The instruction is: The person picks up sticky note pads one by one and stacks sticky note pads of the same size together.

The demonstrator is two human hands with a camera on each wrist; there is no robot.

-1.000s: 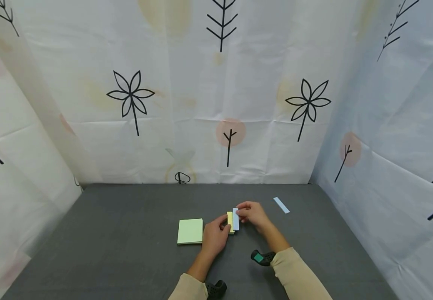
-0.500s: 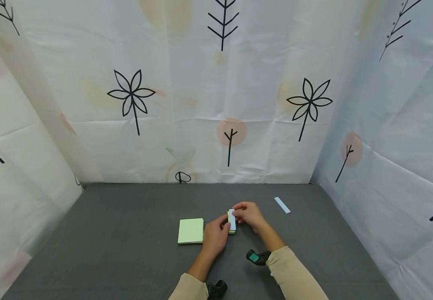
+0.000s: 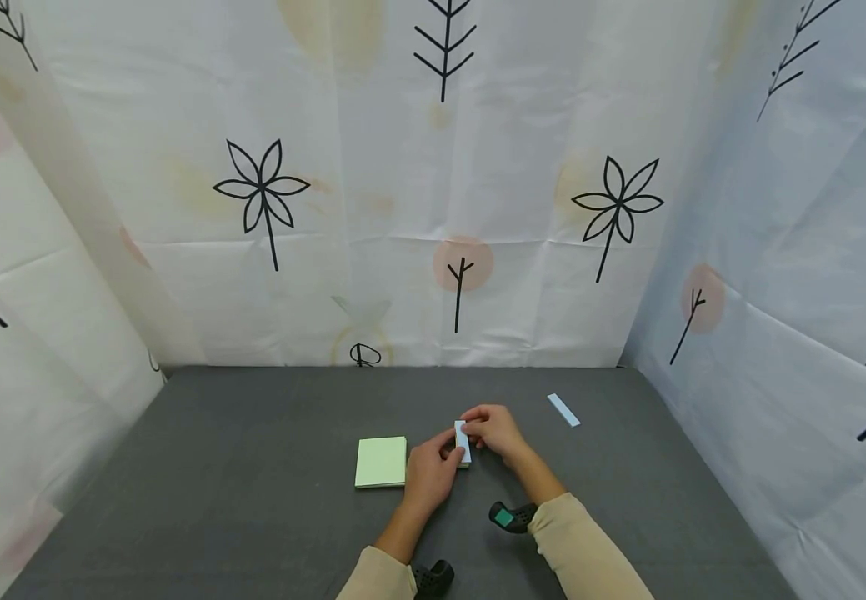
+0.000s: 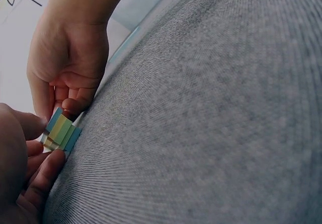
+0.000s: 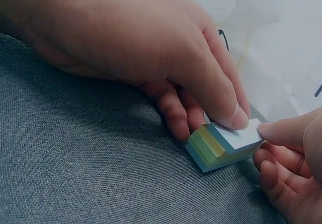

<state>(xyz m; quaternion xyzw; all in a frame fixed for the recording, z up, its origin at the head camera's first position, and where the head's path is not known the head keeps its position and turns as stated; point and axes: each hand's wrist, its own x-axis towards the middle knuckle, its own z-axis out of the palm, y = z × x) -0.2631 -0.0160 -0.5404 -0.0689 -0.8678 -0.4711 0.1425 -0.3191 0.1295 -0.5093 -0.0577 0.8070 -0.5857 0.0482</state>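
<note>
A small stack of narrow sticky note pads stands on the dark cloth, in blue, green and yellow layers. A pale blue sticky note pad lies on top, slightly offset from the layers below in the right wrist view. My right hand pinches this top pad at its far end, thumb on its upper face. From the left, my left hand holds the stack between thumb and fingers. In the left wrist view the layered edges of the stack show between both hands.
A light green square sticky note pad lies just left of my left hand. Another narrow pale blue strip lies at the back right. White patterned curtains close off the grey table at the back and sides.
My right hand has moved left with the pale blue pad, from beside the yellow layer to over the stack, covering the yellow from above. My left hand has stayed nearly still.
</note>
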